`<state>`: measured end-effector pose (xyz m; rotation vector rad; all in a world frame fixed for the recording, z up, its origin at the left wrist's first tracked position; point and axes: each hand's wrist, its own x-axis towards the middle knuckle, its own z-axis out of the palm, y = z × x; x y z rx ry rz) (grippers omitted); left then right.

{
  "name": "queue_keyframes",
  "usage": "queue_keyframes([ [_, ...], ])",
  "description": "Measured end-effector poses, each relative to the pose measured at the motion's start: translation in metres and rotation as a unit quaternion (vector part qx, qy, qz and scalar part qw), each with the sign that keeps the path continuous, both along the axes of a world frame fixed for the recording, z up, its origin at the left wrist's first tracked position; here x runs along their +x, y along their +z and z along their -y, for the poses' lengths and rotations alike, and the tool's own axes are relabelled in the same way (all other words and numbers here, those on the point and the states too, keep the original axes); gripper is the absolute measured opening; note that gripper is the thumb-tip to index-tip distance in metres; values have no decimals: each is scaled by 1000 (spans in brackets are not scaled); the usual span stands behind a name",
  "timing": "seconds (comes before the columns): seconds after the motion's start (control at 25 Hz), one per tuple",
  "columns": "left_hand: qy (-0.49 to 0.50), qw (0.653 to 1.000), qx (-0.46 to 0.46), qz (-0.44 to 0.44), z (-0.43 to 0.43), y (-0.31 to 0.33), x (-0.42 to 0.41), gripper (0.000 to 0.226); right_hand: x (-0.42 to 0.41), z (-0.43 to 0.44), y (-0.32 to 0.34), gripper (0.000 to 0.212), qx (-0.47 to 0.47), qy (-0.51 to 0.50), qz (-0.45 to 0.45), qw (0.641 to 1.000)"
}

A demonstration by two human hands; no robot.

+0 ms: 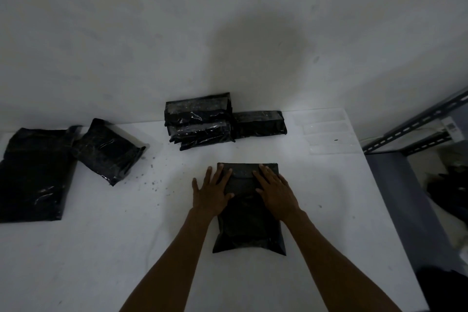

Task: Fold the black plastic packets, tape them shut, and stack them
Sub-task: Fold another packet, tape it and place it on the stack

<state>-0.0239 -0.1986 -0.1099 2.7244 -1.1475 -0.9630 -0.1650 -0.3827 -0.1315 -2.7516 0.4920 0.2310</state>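
Note:
A black plastic packet (pixel 249 225) lies in front of me on the white table (pixel 126 248), its far end folded over towards me. My left hand (pixel 211 191) presses flat on the fold's left side, with some fingers spread onto the table. My right hand (pixel 274 189) presses flat on the fold's right side. A stack of taped black packets (pixel 200 120) stands at the table's far edge against the wall, with one more taped packet (pixel 259 124) lying beside it on the right.
Two loose black packets lie at the far left: a large flat one (pixel 35 172) and a smaller one (pixel 107 151) overlapping its corner. Clear tape strips (pixel 326 129) are stuck to the table's far right corner. A grey metal shelf (pixel 417 126) stands right of the table.

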Motion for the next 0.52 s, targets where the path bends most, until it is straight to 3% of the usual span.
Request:
queue_keyframes([
  [0.08, 82, 991, -98, -37, -1, 5, -4, 84, -5, -2, 8, 55, 50, -109, 48, 992],
  [0.16, 236, 955, -177, -2, -6, 13, -14, 72, -17, -8, 20, 49, 74, -306, 84, 945],
  [0.24, 341, 930, -133, 45, -11, 19, -23, 56, -29, -10, 27, 55, 121, -446, 30, 887],
  [0.4, 430, 896, -106, -24, -9, 21, -35, 54, -33, -15, 29, 67, 227, -499, -7, 836],
  [0.52, 464, 868, -143, -106, -4, 15, -33, 49, -29, -13, 29, 48, 257, -506, 14, 823],
])
